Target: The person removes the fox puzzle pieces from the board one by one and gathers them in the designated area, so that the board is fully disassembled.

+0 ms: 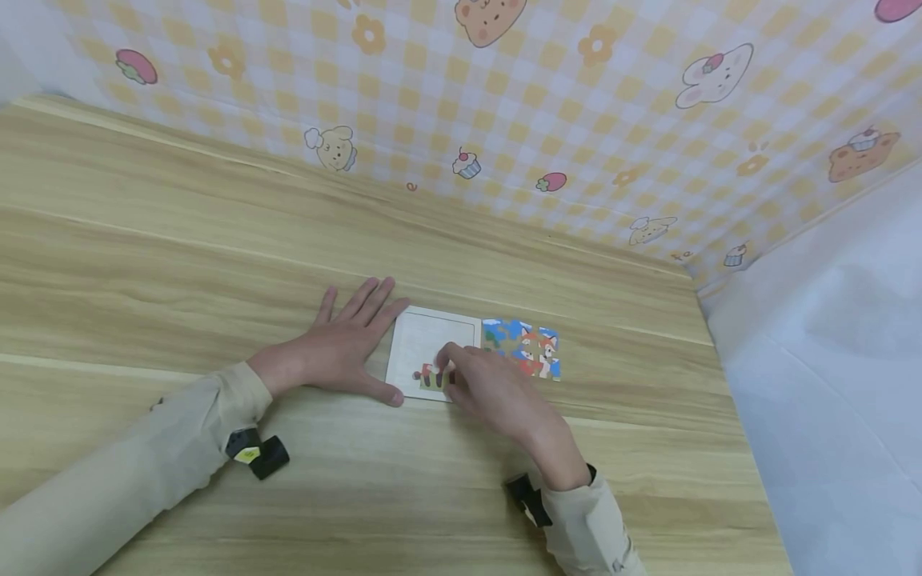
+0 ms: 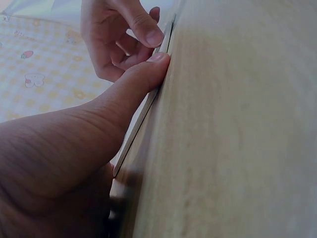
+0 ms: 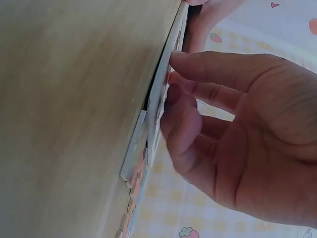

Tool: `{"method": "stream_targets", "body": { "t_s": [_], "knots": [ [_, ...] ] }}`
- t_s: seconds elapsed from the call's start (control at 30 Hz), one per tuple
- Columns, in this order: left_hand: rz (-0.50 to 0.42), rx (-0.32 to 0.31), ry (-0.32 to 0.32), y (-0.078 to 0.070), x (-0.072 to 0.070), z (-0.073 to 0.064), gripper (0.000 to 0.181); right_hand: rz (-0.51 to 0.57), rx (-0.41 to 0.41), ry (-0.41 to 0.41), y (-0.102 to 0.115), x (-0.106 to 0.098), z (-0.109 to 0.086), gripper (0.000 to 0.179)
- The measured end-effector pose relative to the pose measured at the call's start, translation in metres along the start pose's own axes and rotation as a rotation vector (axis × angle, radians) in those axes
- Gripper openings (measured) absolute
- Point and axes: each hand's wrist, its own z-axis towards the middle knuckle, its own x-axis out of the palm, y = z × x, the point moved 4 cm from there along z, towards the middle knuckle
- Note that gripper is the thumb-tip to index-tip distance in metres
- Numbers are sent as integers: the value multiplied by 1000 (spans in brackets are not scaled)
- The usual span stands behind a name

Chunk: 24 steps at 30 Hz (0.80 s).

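Note:
A pale square puzzle board [image 1: 432,332] lies on the table, with a few joined puzzle pieces [image 1: 430,378] at its lower edge. My left hand [image 1: 331,348] is spread flat at the board's left side, its thumb touching the lower left corner. My right hand [image 1: 497,392] is over the board's lower right part, thumb and curled fingers round a small puzzle piece on the board, mostly hidden under the fingertips. In the right wrist view, the right hand's fingers [image 3: 218,94] meet the board [image 3: 158,94] edge-on. Fox-picture puzzle pieces [image 1: 536,348] lie right of the board, partly behind that hand.
The wood-grain table [image 1: 324,496] extends on all sides of the board. A yellow checked cloth [image 1: 432,104] with cartoon prints stands along its far edge. A white surface [image 1: 828,336] lies beyond the right edge. Each forearm wears a black wrist camera [image 1: 258,454].

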Motion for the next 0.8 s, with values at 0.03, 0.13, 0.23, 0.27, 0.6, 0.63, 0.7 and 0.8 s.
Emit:
{"method": "stream_targets", "body": {
  "t_s": [0.03, 0.13, 0.23, 0.27, 0.6, 0.63, 0.7, 0.8],
  "knots": [
    [0, 0, 0, 0, 0, 0, 120, 8, 1, 9, 0, 0, 0, 24],
    [0, -1, 1, 0, 0, 0, 120, 17, -8, 22, -1, 1, 0, 24],
    [1, -1, 0, 0, 0, 1, 120, 16, -26, 17, -1, 1, 1, 24],
    [0, -1, 0, 0, 0, 1, 120, 15, -31, 15, -1, 1, 1, 24],
    [-11, -3, -2, 0, -1, 0, 119, 21, -19, 28, 0, 1, 1, 25],
    [-12, -3, -1, -1, -1, 0, 119, 26, -23, 28, 0, 1, 1, 25],
    [-14, -3, 1, -1, -1, 0, 119, 35, -27, 27, -1, 1, 2, 25],
    [-16, -3, 3, -1, -1, 0, 119, 45, -30, 29, -2, 2, 2, 25]
  ]
}}
